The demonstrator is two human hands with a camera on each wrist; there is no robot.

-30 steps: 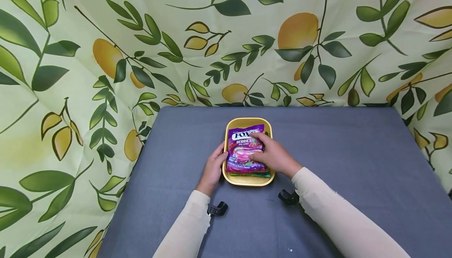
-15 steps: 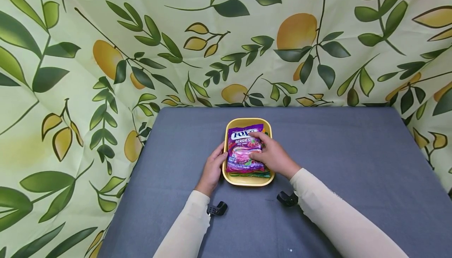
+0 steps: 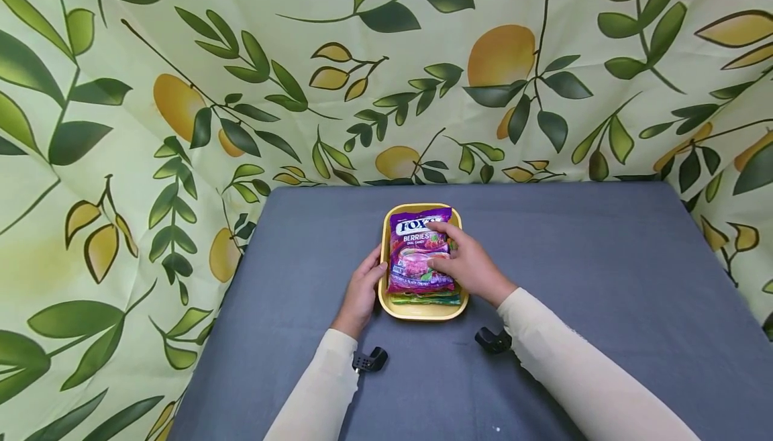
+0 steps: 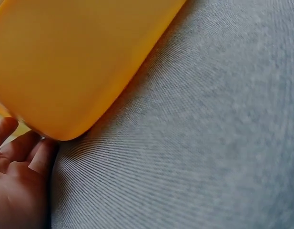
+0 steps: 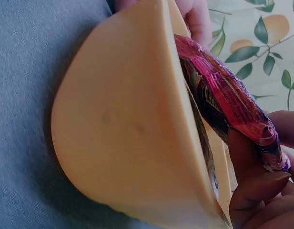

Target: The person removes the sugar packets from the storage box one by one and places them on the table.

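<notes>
A purple candy bag (image 3: 417, 263) marked FOX'S Berries lies over the yellow plastic tub (image 3: 417, 313). My right hand (image 3: 474, 266) pinches the bag at its right side, with thumb and fingers on its folded edge. From the right wrist, the candy bag (image 5: 232, 100) stands tilted at the tub's rim, partly above it. My left hand (image 3: 361, 293) holds the left side of the tub, thumb at the rim and fingers against the outer wall. Under the purple bag a green packet (image 3: 425, 299) shows at its lower edge; the rest of it is hidden.
The tub stands on a table (image 3: 574, 260) covered in grey-blue cloth. A curtain (image 3: 338, 119) printed with leaves and fruit hangs behind and at the sides. Black wrist-worn devices (image 3: 370, 360) stick out below both wrists.
The purple bag's top edge has risen slightly toward the tub's far rim, and more of the green packet shows below. Both hands keep their holds; the head view has shifted a little.
</notes>
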